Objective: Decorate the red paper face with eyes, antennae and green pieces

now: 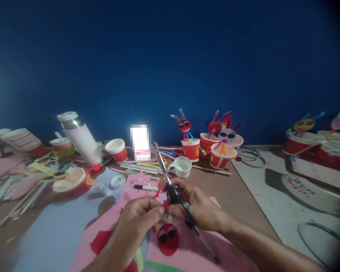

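Observation:
My right hand (pixel 198 206) is closed round the black handles of a pair of scissors (pixel 164 169), whose blades point up and away. My left hand (pixel 137 221) is in a pinch close to the right fingertips. Between the two hands shows a small red paper piece (pixel 166 204), partly hidden by the fingers. Just below lies a round red paper face (pixel 168 247) with black and pink eyes, on pink paper (pixel 198 249). A black and white marker (pixel 146 188) and red scraps lie beyond the hands. A red paper sheet (pixel 102 241) is partly under my left forearm.
Paper cups with bug-like figures (pixel 190 149) stand at the back right, beside a white mug (pixel 183 167). A thermos (pixel 81 139), stacked cups (pixel 25 140) and a tape roll (pixel 118 181) are on the left. A phone (pixel 319 172) rests on a bowl at right.

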Demonstrator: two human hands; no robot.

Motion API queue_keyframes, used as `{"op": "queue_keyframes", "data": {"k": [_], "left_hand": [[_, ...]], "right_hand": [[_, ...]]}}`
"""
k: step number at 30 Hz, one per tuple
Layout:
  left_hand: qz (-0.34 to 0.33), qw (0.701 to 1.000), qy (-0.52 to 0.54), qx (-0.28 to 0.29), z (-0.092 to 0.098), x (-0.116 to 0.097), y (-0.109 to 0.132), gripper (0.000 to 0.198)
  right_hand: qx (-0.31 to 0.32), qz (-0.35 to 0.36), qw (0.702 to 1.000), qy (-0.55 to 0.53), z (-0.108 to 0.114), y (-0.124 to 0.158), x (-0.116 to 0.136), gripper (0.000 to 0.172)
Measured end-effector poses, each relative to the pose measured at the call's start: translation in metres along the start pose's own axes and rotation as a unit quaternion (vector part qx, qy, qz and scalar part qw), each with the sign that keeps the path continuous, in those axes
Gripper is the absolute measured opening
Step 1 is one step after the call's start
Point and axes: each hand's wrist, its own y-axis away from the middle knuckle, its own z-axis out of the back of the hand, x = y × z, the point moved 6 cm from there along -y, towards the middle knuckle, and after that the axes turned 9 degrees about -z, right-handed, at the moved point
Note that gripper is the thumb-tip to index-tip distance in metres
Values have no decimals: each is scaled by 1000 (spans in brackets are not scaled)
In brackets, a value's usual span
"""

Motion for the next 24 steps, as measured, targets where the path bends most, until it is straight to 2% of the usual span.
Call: {"op": "queue_keyframes", "data": {"k": [7, 16, 21, 24], "left_hand": [[32, 995, 96, 7, 1, 1, 1, 13], [47, 997, 58, 11, -2, 5, 0, 8], [32, 999, 34, -9, 7, -8, 2, 7], [29, 999, -8, -12, 22, -9, 10, 8]], "right_hand": [[0, -2, 1000, 3, -2, 0, 2, 42], [-16, -2, 998, 62, 1, -1, -5, 38], [-19, -1, 986, 165, 7, -1, 2, 28], [-26, 16, 953, 300, 13, -2, 11, 28]]}}
